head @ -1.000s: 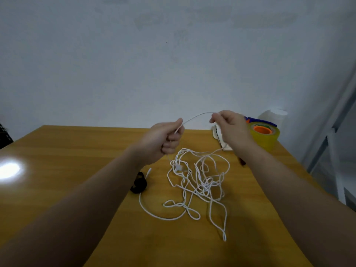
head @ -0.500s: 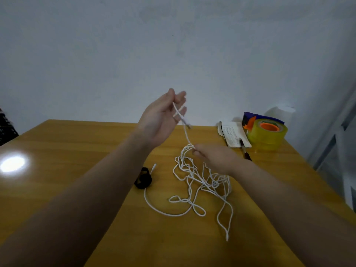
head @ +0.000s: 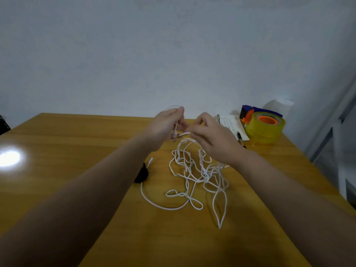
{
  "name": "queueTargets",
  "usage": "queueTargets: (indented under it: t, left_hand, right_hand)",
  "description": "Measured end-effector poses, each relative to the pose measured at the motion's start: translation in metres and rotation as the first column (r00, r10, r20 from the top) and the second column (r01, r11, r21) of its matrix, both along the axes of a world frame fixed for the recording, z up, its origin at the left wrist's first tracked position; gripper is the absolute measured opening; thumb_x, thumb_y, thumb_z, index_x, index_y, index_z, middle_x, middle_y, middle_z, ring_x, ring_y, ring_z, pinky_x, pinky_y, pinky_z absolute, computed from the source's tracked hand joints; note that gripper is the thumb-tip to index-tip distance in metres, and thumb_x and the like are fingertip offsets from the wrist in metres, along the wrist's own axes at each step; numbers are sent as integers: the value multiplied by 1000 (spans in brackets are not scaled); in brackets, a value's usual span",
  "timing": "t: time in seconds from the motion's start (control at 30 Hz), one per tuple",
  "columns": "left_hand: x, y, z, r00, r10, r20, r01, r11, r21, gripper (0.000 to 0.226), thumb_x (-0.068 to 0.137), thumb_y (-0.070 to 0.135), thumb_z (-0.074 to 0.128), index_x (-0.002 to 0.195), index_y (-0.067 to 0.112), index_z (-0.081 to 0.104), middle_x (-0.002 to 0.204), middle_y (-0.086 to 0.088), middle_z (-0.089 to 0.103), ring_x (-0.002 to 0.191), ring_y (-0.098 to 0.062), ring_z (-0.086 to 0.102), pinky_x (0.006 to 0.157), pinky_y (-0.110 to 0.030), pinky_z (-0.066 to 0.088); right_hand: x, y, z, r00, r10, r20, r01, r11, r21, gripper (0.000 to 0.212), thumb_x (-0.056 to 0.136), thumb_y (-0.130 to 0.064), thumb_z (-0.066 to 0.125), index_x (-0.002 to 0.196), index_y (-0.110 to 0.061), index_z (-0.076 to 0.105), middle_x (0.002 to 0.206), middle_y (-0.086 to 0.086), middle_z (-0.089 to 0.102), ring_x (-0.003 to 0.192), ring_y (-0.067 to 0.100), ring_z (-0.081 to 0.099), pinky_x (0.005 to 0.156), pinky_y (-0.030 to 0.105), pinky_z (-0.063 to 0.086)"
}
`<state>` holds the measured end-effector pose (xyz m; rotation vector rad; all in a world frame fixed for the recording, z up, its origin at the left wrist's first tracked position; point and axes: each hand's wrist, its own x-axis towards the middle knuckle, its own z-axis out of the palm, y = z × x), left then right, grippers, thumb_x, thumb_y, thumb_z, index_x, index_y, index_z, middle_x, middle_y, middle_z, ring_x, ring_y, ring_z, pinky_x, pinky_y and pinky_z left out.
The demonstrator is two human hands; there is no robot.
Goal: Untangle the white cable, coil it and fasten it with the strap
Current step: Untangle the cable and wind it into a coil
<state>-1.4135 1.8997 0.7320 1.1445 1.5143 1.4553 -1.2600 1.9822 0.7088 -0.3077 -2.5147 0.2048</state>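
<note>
Our left hand (head: 165,125) is curled round the thin white cable (head: 203,173), a soft, round, plastic-sheathed cord. 1 turn arches over the top of the fingers, and a small white plug (head: 174,134) hangs just under the palm, tip down. Our right hand (head: 213,141), close beside the left, has thumb and fingers bent in a pinch on the same strand. The short stretch between the 2 hands runs roughly level, left to right.

The rest of the cable lies below the right hand, nearer to us, as a loose heap on the yellow-brown wooden table (head: 77,151). We find no single long axis in the heap. It spreads from under the hands towards us, with 1 long narrow loop pointing our way. The second white plug (head: 150,161) lies below the left wrist, just beside the small black curled strap (head: 141,173).

We judge the cable light, limp and slightly springy, so it will not keep a shape unless held. Its smooth sheath should slide through a light pinch. A hard pull would likely tighten the crossings. The sound hold looks to be just behind the hanging plug as an anchor, with the right hand working along the strand and lifting loops free.
</note>
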Motion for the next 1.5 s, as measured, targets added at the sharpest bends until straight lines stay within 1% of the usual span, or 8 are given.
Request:
queueTargets:
  t: [0.13, 0.3, 0.4, 0.6, 0.9, 1.2, 1.33, 1.5]
  left_hand:
    - [8, -4, 3, 993, -90, -76, 82, 991, -105, 39, 100, 39, 37, 76, 11, 46, 52, -2, 41, 42, -14, 39, 50, -26, 34]
    - [9, -10, 6, 920, -294, 258, 340, 928, -155, 58, 93, 61, 24, 58, 18, 37, 46, 7, 20, 37, -6, 13, 35, -18, 11]
    - [5, -10, 2, 924, -240, 297, 286, 951, -120, 54, 94, 58, 30, 58, 19, 38, 46, 8, 21, 36, -5, 16, 31, -16, 15]
    - [-3, -16, -11, 991, -95, 99, 102, 993, -66, 47, 97, 45, 41, 58, 19, 36, 47, 6, 26, 43, -12, 25, 55, -28, 32]
    - [-5, -22, -10, 927, -198, 318, 205, 979, 10, 40, 100, 39, 34, 74, 13, 48, 45, 7, 25, 35, -4, 21, 33, -15, 19]
    - [3, -27, -9, 798, -218, 561, 226, 972, 57, 45, 98, 48, 29, 64, 19, 37, 58, 4, 55, 44, -6, 47, 39, -17, 38]
    - [4, -29, -2, 624, -281, 729, 172, 959, 223, 51, 95, 49, 33, 56, 16, 36, 115, -15, 66, 92, -19, 71, 54, -25, 58]
    - [-5, -28, 5, 648, -200, 735, -47, 953, 300, 47, 100, 36, 36, 59, 13, 41, 121, -21, 62, 126, -26, 50, 78, -42, 59]
  right_hand:
    - [-5, 4, 12, 981, -41, -189, -5, 971, -240, 21, 94, -27, 51, 112, -20, 56, 99, -4, 49, 76, -3, 50, 68, 18, 42]
    - [-8, -2, 21, 987, -6, -158, -95, 779, -620, 28, 95, -24, 51, 117, -9, 60, 90, -8, 64, 60, -11, 55, 61, 9, 42]
    - [-11, -4, 20, 984, -47, -173, -79, 754, -652, 38, 95, -32, 49, 79, -3, 66, 57, -2, 57, 45, 0, 45, 51, 14, 36]
    - [-25, -10, 22, 970, -150, -191, -53, 636, -770, 44, 93, -36, 52, 57, -11, 54, 59, 0, 53, 61, 11, 47, 61, 21, 37]
    - [-28, -10, 32, 979, -69, -193, -150, 402, -903, 35, 94, -33, 53, 82, -4, 67, 73, 6, 67, 59, 12, 59, 49, 23, 49]
    - [-26, 1, 24, 955, -196, -221, -65, 592, -803, 34, 92, -33, 56, 70, -8, 61, 58, 5, 56, 45, 13, 50, 41, 22, 43]
    - [-26, 3, 11, 968, -151, -199, -59, 635, -770, 27, 94, -24, 54, 69, -16, 60, 53, 4, 46, 38, 5, 37, 39, 17, 31]
    - [-17, 9, -15, 992, -114, -54, 44, 714, -699, 19, 96, -20, 50, 89, -21, 67, 56, -1, 46, 49, 6, 42, 53, 19, 37]
